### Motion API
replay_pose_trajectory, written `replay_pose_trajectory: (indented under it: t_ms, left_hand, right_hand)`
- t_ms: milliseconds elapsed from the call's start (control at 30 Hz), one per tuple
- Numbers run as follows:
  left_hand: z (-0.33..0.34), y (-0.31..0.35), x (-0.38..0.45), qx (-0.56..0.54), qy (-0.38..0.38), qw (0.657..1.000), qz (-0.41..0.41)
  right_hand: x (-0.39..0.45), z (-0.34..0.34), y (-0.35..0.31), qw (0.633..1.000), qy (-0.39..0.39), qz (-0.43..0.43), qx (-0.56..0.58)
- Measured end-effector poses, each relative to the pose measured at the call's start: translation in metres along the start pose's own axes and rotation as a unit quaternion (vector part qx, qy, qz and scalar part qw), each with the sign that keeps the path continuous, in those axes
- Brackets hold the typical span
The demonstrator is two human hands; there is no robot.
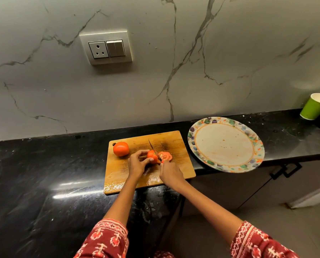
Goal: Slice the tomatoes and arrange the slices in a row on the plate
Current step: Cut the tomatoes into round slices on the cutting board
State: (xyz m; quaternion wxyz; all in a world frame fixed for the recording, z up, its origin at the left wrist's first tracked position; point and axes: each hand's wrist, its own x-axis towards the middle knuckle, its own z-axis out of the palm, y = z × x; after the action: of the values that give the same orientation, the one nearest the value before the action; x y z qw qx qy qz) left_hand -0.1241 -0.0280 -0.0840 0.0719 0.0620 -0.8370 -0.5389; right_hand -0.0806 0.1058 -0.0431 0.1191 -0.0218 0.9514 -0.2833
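Tomato [152, 155] mid-board [174, 140], soft and slick where cut: my left hand [136, 163] pinches its firm skin, my right hand [169, 173] grips the knife [154, 149], slices [165, 156] lying at its 3 o'clock, plate [256, 146] farther on.

A green paper cup [315, 106] stands at the far right of the black worktop [43, 174]; a socket-and-switch plate [106, 47] sits on the marble wall [211, 62] behind
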Motion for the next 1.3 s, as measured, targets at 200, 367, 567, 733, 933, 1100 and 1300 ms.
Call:
replay_pose_trajectory:
  t_ms: [200,367,567,733,933,1100,1300]
  left_hand:
    - [0.001,0.003,-0.002,-0.003,0.005,1.0,-0.001]
    - [0.0,0.003,-0.001,0.005,0.005,1.0,-0.001]
    - [0.002,0.005,-0.004,0.006,0.011,1.0,0.003]
    - [0.001,0.006,0.001,0.036,0.003,0.999,0.006]
    - [0.001,0.004,0.0,0.027,0.014,1.0,-0.001]
    - [0.001,0.004,0.0,0.021,0.018,1.0,-0.006]
    - [0.0,0.002,0.002,0.025,0.004,1.0,-0.014]
  right_hand:
    - [-0.003,0.006,0.003,1.0,0.008,0.001,-0.003]
    - [-0.004,0.01,0.004,1.0,0.017,0.001,-0.002]
    - [0.007,0.008,0.0,1.0,0.012,-0.008,0.004]
    - [0.002,0.015,0.01,1.0,0.017,-0.024,0.007]
    - [-0.006,0.022,0.017,0.999,0.025,-0.033,0.013]
    - [0.008,0.017,0.009,0.999,0.019,-0.032,0.011]
    - [-0.004,0.025,0.015,0.999,0.009,-0.027,0.026]
